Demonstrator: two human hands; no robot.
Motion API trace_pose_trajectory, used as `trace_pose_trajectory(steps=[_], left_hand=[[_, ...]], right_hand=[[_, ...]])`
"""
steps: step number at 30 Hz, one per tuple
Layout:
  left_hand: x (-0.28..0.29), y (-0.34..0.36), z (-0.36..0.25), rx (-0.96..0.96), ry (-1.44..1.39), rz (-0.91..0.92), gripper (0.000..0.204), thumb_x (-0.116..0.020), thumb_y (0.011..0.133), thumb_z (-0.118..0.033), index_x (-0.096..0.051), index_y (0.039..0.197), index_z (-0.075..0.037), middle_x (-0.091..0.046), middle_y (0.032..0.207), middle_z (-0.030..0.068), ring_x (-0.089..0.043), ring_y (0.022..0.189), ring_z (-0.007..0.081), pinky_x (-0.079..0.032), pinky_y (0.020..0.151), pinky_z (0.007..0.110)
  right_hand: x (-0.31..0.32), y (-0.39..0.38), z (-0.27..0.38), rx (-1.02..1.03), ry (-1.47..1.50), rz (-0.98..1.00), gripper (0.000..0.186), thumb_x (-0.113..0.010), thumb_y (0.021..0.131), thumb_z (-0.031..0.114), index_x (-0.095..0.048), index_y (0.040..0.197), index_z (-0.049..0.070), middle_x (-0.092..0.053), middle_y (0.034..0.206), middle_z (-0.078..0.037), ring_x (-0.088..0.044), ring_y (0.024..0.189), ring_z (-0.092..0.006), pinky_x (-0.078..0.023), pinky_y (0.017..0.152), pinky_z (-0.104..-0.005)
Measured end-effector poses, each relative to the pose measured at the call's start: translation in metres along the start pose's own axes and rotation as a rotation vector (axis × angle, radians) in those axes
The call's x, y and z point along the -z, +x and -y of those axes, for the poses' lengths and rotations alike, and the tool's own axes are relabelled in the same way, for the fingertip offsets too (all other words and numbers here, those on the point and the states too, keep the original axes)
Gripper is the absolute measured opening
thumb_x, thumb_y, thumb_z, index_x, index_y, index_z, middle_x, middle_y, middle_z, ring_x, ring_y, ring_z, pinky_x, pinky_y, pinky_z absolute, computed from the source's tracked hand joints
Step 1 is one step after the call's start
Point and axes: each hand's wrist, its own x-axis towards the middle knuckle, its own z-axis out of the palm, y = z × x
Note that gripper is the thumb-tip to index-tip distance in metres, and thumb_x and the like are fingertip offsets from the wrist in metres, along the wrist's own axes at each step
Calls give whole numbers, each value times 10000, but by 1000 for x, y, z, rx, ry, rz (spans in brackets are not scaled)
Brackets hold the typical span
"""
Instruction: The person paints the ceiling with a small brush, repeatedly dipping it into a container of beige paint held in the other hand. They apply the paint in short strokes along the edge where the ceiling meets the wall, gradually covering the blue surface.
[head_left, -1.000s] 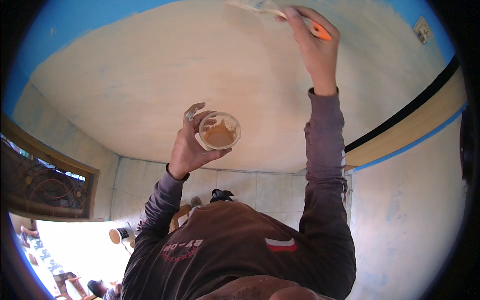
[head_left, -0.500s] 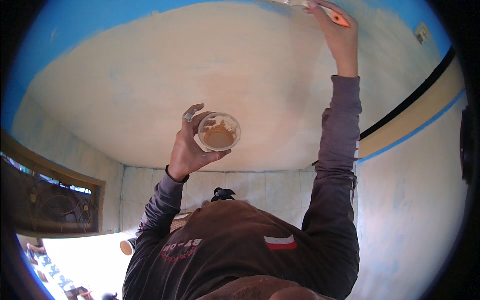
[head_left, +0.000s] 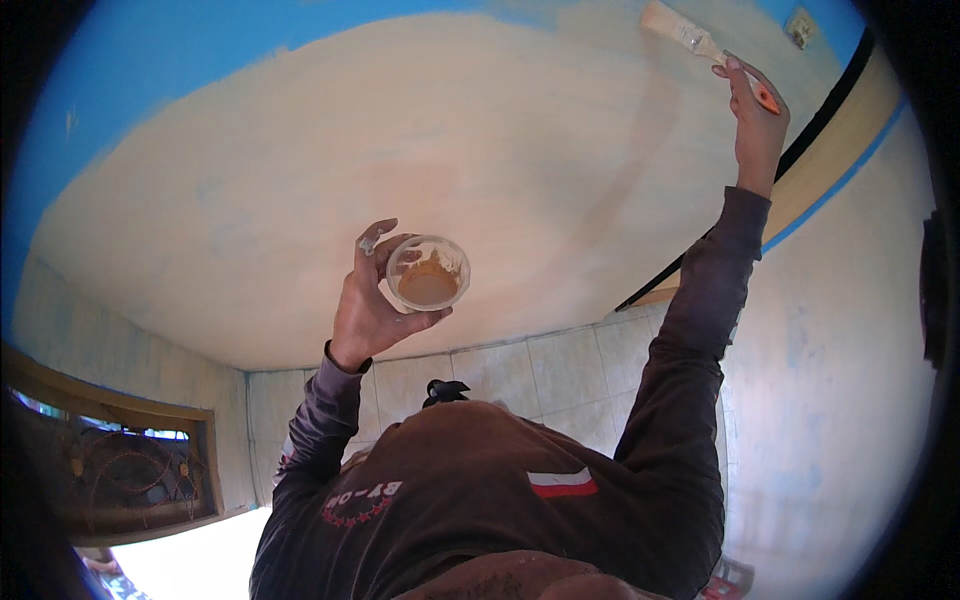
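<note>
My left hand point(head_left: 362, 310) is closed round a clear plastic cup point(head_left: 428, 275) with beige paint inside, held at chest level in front of the wall; whitish smears mark a finger. My right hand point(head_left: 758, 118) is raised to the upper right, closed on the handle of a paintbrush point(head_left: 682, 30) with orange on its grip. The brush head is at the beige painted wall point(head_left: 500, 150), near where it meets blue paint point(head_left: 150, 70) and below a small socket or switch plate point(head_left: 800, 27). Whether the bristles touch the wall I cannot tell.
A wooden-framed window with a metal grille point(head_left: 130, 460) is at lower left, above a bright opening point(head_left: 190, 560). Pale tiles point(head_left: 500, 380) run behind my torso. A black strip and tan wooden band point(head_left: 820, 170) edge the wall at right, beside a whitish wall point(head_left: 820, 380).
My right hand and brush have moved right and slightly down in the picture, showing more of the brush head. The cup sits a little lower and left; the view of the room has shifted.
</note>
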Motion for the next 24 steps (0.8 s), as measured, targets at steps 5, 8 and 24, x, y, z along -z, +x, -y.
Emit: trace_pose_trajectory(steps=[5,8,24], left_hand=[[-2,1,2,-37,10,4,1159,-991,641,-217,-251,1508,-6,-639,1313,225,-675,1189,320,-559,1023,424],[0,-1,4,-33,-17,0,1162,-988,630,-196,-250,1509,-8,-634,1321,220,-670,1195,315,-561,1027,430],[4,5,-6,-14,-17,4,1147,-984,647,-195,-248,1507,-10,-645,1301,225,-672,1195,311,-549,1046,423]], right_hand=[[-70,-21,29,144,161,152,277,-730,982,273,-781,1161,67,-746,862,33,-384,630,-4,-306,555,-178],[-127,-37,61,83,209,310,206,-734,976,132,-761,1096,-33,-773,978,-108,-729,886,-174,-579,812,-302],[-22,10,1,86,-11,98,325,-755,960,327,-793,1145,62,-713,787,71,-370,605,-11,-300,537,-196]])
